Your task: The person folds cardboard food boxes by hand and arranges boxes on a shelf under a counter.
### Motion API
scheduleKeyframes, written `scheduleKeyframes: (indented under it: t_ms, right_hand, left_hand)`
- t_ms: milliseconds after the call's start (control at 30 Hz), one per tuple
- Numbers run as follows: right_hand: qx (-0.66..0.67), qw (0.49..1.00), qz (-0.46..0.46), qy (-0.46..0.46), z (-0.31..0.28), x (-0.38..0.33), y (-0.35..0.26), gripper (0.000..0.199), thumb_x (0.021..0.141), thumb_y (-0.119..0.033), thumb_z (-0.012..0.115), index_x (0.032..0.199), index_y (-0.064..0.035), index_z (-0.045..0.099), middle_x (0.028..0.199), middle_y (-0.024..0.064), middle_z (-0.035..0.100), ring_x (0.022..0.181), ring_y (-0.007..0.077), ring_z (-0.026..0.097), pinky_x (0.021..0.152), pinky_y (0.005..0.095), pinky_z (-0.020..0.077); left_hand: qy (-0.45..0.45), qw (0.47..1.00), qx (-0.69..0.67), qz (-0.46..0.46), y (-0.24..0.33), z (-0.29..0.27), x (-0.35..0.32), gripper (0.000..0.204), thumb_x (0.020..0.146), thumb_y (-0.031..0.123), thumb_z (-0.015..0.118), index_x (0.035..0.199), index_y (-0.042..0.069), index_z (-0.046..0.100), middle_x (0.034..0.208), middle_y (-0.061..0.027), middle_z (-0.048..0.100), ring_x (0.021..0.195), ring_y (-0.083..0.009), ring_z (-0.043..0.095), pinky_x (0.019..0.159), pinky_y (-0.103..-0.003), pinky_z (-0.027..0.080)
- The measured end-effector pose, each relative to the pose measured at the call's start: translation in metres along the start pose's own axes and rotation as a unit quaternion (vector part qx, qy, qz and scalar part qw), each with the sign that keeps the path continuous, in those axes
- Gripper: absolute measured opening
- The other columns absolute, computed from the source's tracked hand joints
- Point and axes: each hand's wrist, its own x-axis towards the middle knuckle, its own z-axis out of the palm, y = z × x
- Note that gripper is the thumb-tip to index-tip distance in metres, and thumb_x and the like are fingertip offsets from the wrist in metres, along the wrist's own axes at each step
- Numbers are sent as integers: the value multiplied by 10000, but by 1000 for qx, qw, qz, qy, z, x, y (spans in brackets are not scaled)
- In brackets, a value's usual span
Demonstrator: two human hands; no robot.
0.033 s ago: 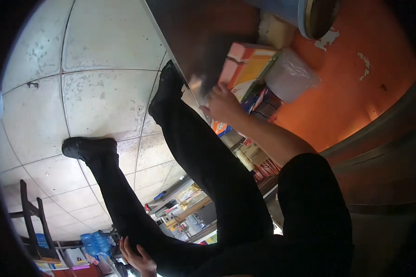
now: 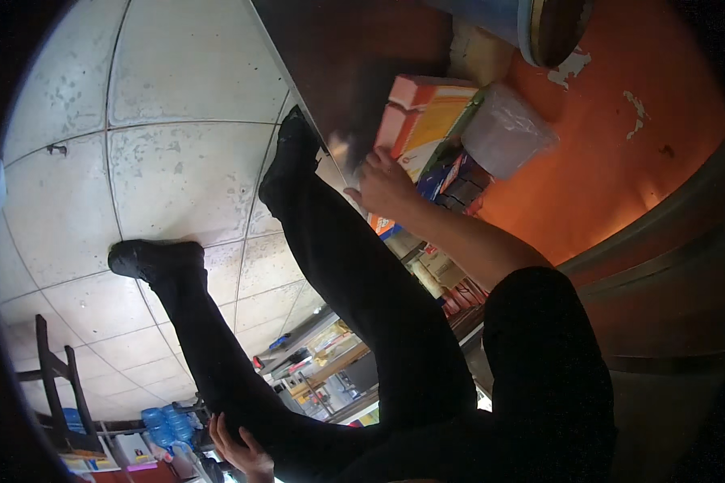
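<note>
My right hand (image 2: 385,185) reaches in at the edge of a dark metal shelf (image 2: 330,153). Its thumb stands apart, close to that edge, and the bent fingers lie beside a pink, yellow and white carton (image 2: 427,121); I see nothing held in them. Behind this carton is a translucent, plastic-wrapped bundle (image 2: 507,133). Dark blue and orange packs (image 2: 459,183) sit just beyond my wrist. Low at the left, my left hand (image 2: 246,452) rests with parted fingers against my dark trouser leg, holding nothing.
An orange panel (image 2: 620,161) with peeled patches lies at the right, a round-ended container (image 2: 540,32) above it. My shoes (image 2: 157,259) are on pale floor tiles (image 2: 177,177). A dark stool (image 2: 60,386) and blue water bottles (image 2: 167,425) are lower left.
</note>
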Motion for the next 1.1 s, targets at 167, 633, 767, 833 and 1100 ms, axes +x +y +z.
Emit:
scheduleKeyframes:
  t_ms: [167,633,767,833,1100]
  right_hand:
    - [255,929,-53,262,-13,6,-1,172,835,-245,712,923,-104,670,1043,112,622,1119,329,571,1056,479,378]
    - [135,845,502,129,32,54,329,674,904,-608,615,1371,-124,575,1202,247,686,1171,420,635,1018,465,505]
    - [169,823,501,206,23,47,304,604,898,-581,642,1309,-139,664,1176,224,705,1132,392,667,938,457,546]
    - [191,822,503,186,33,34,323,601,915,-536,646,1357,-129,636,1180,246,697,1154,395,653,966,454,523]
    - [256,703,612,254,64,-2,359,395,942,-207,591,1304,-67,661,1062,165,736,1078,321,691,877,422,548]
  left_hand:
    - [6,1000,0,1,3,-1,-2,558,991,435,490,1314,-14,571,1372,-242,536,1298,-438,497,1108,-536,359]
    - [-2,1000,-5,11,9,-3,3,614,1017,485,466,1324,-40,551,1370,-260,523,1273,-436,511,1101,-521,371]
    - [5,1000,-6,15,13,-6,0,611,1018,484,457,1314,-42,557,1368,-261,525,1273,-433,511,1103,-522,367]
    - [8,1000,-20,15,11,-4,2,609,1016,480,453,1307,-44,559,1363,-257,532,1268,-429,516,1101,-525,366]
    - [25,1000,-6,10,6,-4,2,573,983,446,489,1271,-37,601,1344,-249,558,1257,-425,533,1090,-537,387]
